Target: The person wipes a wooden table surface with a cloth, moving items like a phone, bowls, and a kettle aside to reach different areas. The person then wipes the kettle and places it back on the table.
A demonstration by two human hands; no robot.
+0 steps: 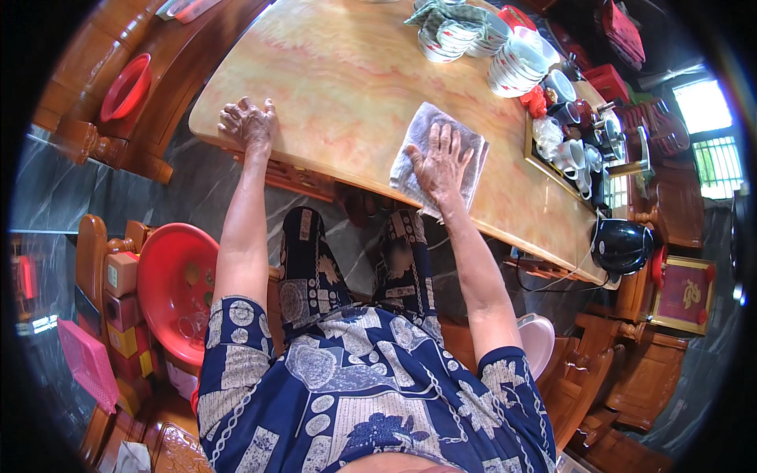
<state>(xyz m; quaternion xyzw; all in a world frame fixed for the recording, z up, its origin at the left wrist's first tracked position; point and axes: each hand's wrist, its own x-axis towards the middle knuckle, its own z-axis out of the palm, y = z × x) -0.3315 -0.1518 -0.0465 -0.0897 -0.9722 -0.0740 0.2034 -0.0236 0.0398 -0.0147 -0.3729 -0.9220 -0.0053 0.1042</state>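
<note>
My right hand [440, 165] lies flat, fingers spread, on a folded grey-purple cloth [414, 139]. The cloth rests near the front edge of a marble-patterned table [331, 88], with one corner reaching that edge. At the table's left end, my left hand [248, 123] leans on the surface with bent fingers and no object visible in it. Beyond the cloth, towards the back right, are stacked white bowls with red patterns [514, 68]. Another bowl stack [440, 47] is partly covered by a green patterned cloth [443, 20].
A tray [532, 148] with a white teapot [571, 155] and cups sits at the right. Near the right corner is a black electric appliance [621, 245] with a cord. A red basin [177, 290] and pink basket [89, 366] are at left, wooden chairs around.
</note>
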